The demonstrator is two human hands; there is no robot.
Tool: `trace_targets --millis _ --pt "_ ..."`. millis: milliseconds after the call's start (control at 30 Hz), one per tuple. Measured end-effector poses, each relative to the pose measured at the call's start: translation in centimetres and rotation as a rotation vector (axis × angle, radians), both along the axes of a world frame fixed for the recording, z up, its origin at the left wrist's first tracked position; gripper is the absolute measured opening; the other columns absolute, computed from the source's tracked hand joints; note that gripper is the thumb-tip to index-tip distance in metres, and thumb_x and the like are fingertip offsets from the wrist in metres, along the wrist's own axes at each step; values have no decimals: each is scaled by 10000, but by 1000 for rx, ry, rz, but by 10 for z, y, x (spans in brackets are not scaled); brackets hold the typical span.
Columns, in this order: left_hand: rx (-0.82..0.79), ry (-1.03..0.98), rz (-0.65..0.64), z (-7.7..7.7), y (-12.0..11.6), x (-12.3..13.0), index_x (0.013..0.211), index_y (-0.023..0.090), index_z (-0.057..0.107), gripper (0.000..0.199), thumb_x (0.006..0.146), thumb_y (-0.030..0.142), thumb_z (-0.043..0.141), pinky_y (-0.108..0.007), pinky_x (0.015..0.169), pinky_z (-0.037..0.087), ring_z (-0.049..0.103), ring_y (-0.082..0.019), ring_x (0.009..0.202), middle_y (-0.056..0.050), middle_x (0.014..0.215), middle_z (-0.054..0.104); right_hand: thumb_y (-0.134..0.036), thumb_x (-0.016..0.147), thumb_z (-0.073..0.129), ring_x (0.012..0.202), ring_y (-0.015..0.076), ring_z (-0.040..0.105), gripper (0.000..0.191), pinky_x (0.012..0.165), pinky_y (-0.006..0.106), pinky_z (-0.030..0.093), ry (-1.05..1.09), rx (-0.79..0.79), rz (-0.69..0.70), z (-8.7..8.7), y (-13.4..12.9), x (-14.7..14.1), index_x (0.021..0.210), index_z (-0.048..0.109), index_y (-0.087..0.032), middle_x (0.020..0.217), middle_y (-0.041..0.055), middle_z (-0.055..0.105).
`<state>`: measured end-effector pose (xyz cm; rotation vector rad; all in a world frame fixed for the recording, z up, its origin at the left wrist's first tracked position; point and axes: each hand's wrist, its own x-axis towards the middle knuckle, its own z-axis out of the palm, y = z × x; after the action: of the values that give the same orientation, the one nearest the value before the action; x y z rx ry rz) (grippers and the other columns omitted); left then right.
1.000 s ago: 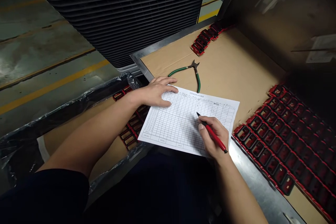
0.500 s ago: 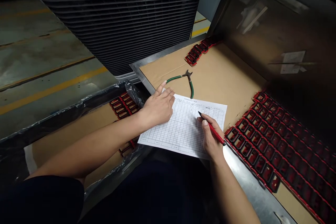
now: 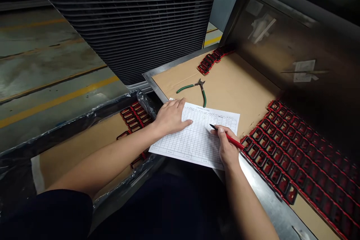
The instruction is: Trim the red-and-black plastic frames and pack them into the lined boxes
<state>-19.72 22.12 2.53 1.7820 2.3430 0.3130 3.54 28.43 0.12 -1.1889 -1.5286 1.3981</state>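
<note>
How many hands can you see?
2. The left hand rests on the left part of the gridded sheet; the right hand holds a red pen over the sheet.

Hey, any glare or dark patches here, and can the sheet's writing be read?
Head view: the sheet is brightly lit, its writing too small to read; head view: glare whitens the bare metal strip at lower right; head view: the red-and-black parts beyond it fade into shadow toward the right.
</note>
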Motion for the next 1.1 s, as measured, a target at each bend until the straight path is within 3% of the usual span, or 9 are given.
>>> trace_targets --millis 167,300,433,533,633,733,900,1000,1100 --pt "125 -148 61 -15 -4 -2 1522 137 306 931 798 581 687 -513 1279 233 461 -332 1439 -190 1508 531 -421 845 712 796 238 744 209 773 390 588 -24 45 62 3 -4 1 926 727 -229 808 23 758" --pt "163 -160 60 -22 -7 -1 1497 122 354 892 806 580 681 -526 1305 158 427 -328 1465 -192 1512 525 -335 860 698 690 201 708 103 653 333 580 -183 339 169 8 -9 1 905 709 -243 791 14 745" --pt "161 -138 60 -23 -5 0 1476 131 407 834 809 555 675 -550 1303 151 417 -339 1472 -174 1504 543 -222 904 656 717 187 735 106 832 368 631 -219 788 373 14 -15 -2 971 727 -265 818 8 766" --pt "169 -121 80 -25 -4 1 1462 137 437 823 791 537 696 -553 1302 160 440 -341 1453 -158 1478 571 -171 908 645 640 163 710 155 937 393 627 -231 985 434 15 -17 -3 1008 727 -256 732 -11 738" --pt "176 -113 87 -26 -3 1 1461 109 446 859 770 544 716 -542 1308 155 446 -345 1445 -168 1472 571 -158 905 641 636 175 708 145 952 435 617 -307 987 223 14 -17 -3 994 720 -240 746 2 746" --pt "172 -113 79 -27 -2 -1 1453 110 467 857 763 547 727 -531 1308 162 451 -341 1439 -161 1473 572 -187 932 610 732 208 729 152 810 388 631 -333 872 45 14 -16 -3 1017 725 -237 832 41 761" --pt "125 -95 14 -19 -3 -9 1359 209 594 677 799 572 706 -587 1300 118 457 -338 1434 -108 1501 555 -233 949 589 797 208 723 198 718 335 600 -290 721 111 15 -18 -5 1096 721 -227 900 58 746" --pt "70 -60 -28 -13 -3 -10 1352 265 606 584 843 546 668 -662 1277 17 438 -345 1456 -100 1522 536 -245 933 611 800 210 721 204 734 341 598 -294 728 111 17 -18 -6 1110 708 -214 881 57 735" --pt "47 -37 -80 -10 -2 -6 1354 237 595 538 867 461 632 -640 1286 27 352 -338 1519 -108 1590 458 -236 922 629 786 210 716 202 721 337 594 -306 763 115 18 -18 -6 1105 705 -202 870 64 734"
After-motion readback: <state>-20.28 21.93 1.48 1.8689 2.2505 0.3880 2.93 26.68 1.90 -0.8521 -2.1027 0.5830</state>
